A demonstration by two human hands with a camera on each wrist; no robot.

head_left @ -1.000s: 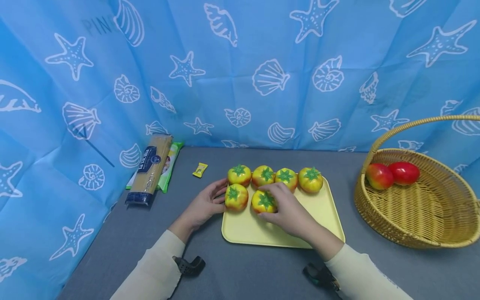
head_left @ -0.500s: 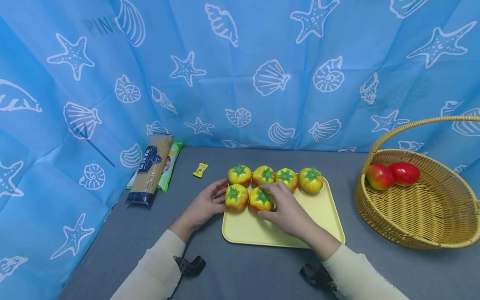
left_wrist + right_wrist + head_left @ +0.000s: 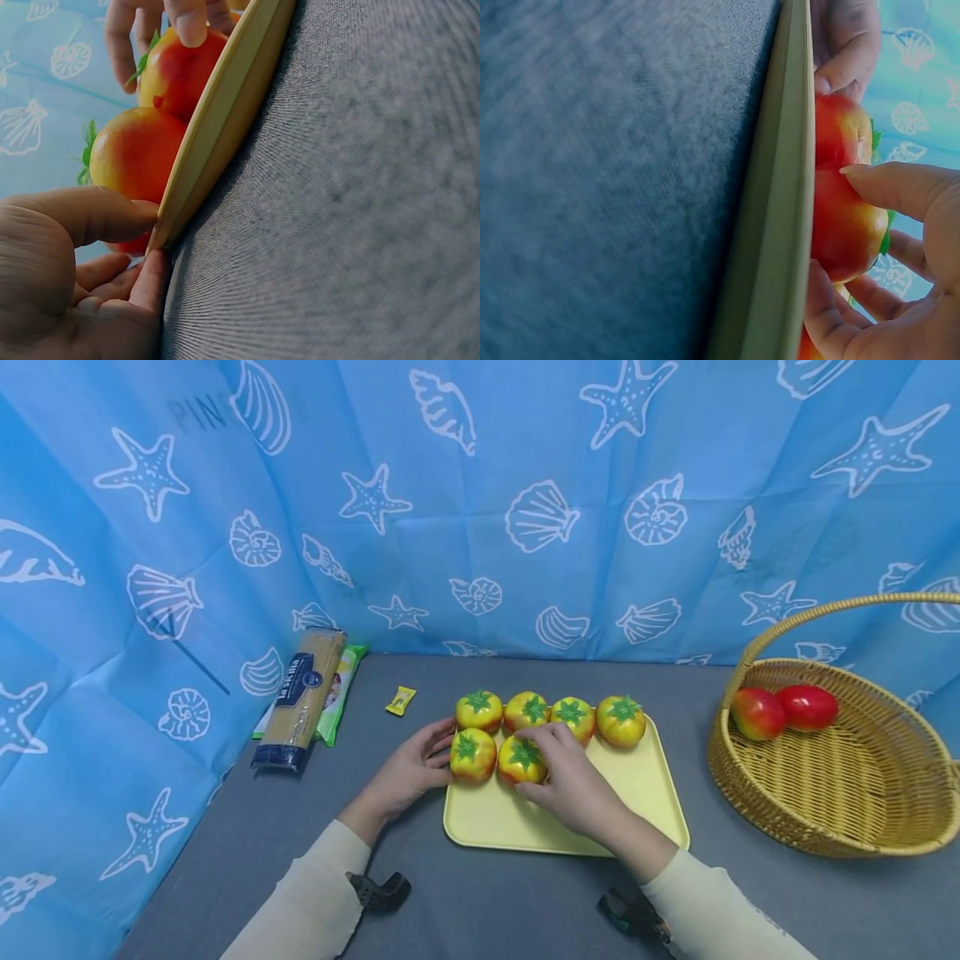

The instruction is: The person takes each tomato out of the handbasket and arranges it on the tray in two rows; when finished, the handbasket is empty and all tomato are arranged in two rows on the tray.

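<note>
Several yellow-red toy tomatoes with green star-shaped tops stand on a pale yellow tray, a row along its back and two in front. My right hand grips the right-hand front tomato, thumb on the near side and fingers round the far side. That tomato touches the left front tomato in the right wrist view. At the tray's left edge, my left hand holds the rim, thumb and a finger on it beside the left front tomato.
A wicker basket with two red fruits stands at the right. On the left lie a pasta packet on a green packet, and a small yellow wrapped sweet. A blue curtain hangs behind the table.
My right hand has shifted the front tomato slightly left, up against its neighbour, and then stays almost still. The left hand keeps its place at the tray's edge.
</note>
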